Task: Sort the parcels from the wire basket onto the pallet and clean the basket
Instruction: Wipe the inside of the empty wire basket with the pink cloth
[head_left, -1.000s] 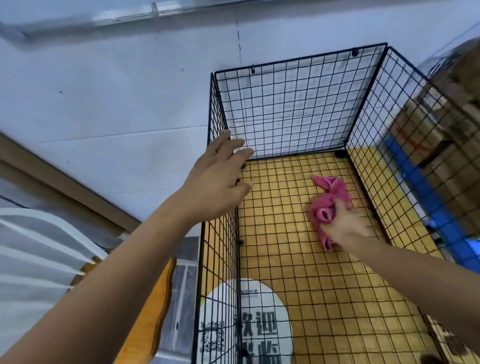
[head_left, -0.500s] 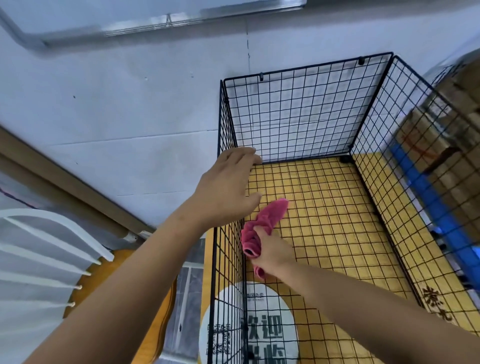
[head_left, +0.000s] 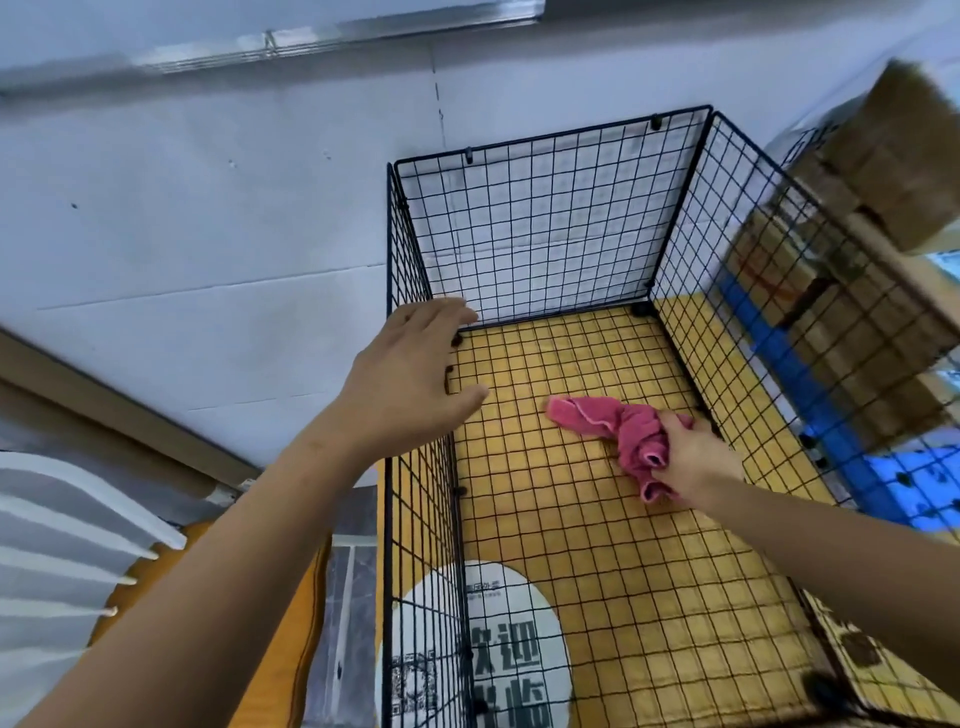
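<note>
The wire basket (head_left: 550, 136) stands on the floor against a white wall (head_left: 208, 234), its black mesh sides upright and its top open. The left hand (head_left: 410, 379) lies over the top edge of the basket's left side, near the far left corner. Its grip is spread: the fingers are straight and close together, pointing toward the far wall, and the thumb sticks out to the right over the inside of the basket. Whether the palm presses on the wire or only hovers just above it cannot be told. The right hand (head_left: 693, 457) reaches down into the basket on the right side, its grip curled round one bunched end of a pink cloth (head_left: 613, 423). The free end of the cloth trails to the left, flat on the mesh bottom near the middle. Through the bottom shows a yellow mat (head_left: 597, 545) with a white round patch (head_left: 498, 613) bearing dark printed characters at the near left. The only things inside the basket are the cloth and the hand. Outside, just beyond the right side, brown cardboard parcels (head_left: 883, 156) are stacked, blurred, above a blue pallet (head_left: 904, 483).
</note>
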